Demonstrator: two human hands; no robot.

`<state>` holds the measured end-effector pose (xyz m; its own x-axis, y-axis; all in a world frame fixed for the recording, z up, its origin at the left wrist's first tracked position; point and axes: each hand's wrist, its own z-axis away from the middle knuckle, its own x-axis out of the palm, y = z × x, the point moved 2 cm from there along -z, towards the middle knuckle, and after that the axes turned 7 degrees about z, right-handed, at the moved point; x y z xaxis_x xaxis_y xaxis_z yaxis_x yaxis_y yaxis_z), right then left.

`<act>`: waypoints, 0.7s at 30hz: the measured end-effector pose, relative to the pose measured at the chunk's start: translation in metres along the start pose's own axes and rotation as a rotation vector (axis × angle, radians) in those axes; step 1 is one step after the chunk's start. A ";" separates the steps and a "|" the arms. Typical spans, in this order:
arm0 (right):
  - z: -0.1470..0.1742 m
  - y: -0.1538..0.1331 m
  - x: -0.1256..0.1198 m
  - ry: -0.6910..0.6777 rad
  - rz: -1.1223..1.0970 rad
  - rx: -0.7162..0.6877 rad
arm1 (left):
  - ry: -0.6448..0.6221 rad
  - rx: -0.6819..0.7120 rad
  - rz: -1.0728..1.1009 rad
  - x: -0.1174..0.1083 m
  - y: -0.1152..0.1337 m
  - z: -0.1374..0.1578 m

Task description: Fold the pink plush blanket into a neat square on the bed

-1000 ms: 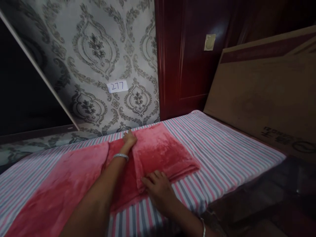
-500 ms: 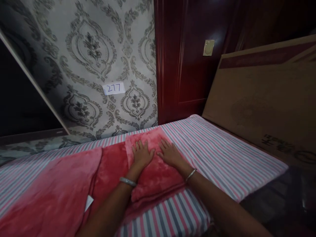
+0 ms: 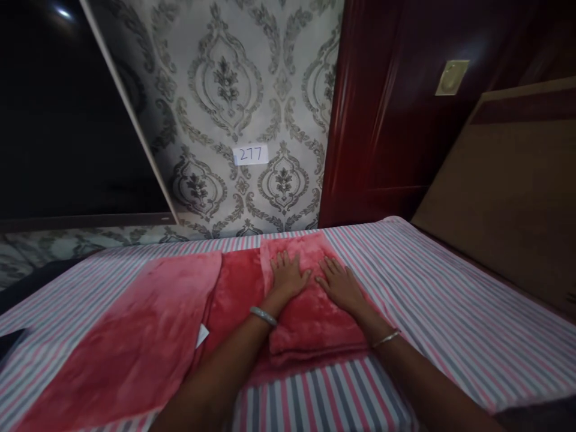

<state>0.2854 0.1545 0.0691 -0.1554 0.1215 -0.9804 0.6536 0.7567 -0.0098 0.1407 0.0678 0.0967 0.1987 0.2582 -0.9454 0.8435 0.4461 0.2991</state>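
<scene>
A plush red and pink blanket (image 3: pixel 135 324) lies partly folded across the striped sheet. Its right end is turned over onto itself in a thicker layer, and a darker red strip shows between the two folded sides. My left hand (image 3: pixel 288 277) rests on that right layer with fingers spread. Beside it, a short gap away, my right hand (image 3: pixel 341 284) presses on the same layer, also with fingers apart. A small white tag (image 3: pixel 202 335) sticks out from the edge of the left fold. Each wrist wears a silver bangle.
A pink, grey and white striped sheet (image 3: pixel 432 300) covers the surface. Behind stand a patterned wall with a paper marked 277 (image 3: pixel 251 154) and a dark red panel (image 3: pixel 382 120). A dark screen (image 3: pixel 76 120) is at left; a large cardboard box (image 3: pixel 508 198) leans at right.
The view has swung left, so everything sits farther right in the picture. Both hands remain flat on the right layer of the blanket, in about the same spots.
</scene>
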 end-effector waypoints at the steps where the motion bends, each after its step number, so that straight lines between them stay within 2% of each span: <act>1: -0.004 0.001 -0.002 -0.012 -0.020 -0.003 | -0.005 0.008 0.019 -0.004 -0.002 -0.002; 5: -0.037 0.001 -0.025 -0.015 -0.109 0.006 | 0.094 0.046 0.017 -0.029 -0.012 -0.021; 8: -0.070 -0.004 -0.036 -0.001 -0.102 0.056 | 0.142 -0.001 -0.048 -0.037 -0.027 -0.038; 11: -0.090 -0.007 -0.023 -0.044 -0.064 0.094 | 0.086 -0.087 -0.103 -0.026 -0.043 -0.046; 16: -0.092 0.000 0.014 -0.116 -0.083 0.106 | 0.063 -0.177 -0.106 -0.002 -0.058 -0.043; 21: -0.091 0.003 0.015 -0.116 -0.098 0.117 | 0.087 -0.172 -0.087 -0.002 -0.058 -0.044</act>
<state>0.2176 0.2171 0.0720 -0.1407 -0.0293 -0.9896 0.7225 0.6804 -0.1229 0.0692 0.0785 0.0869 0.0786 0.2823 -0.9561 0.7561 0.6081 0.2418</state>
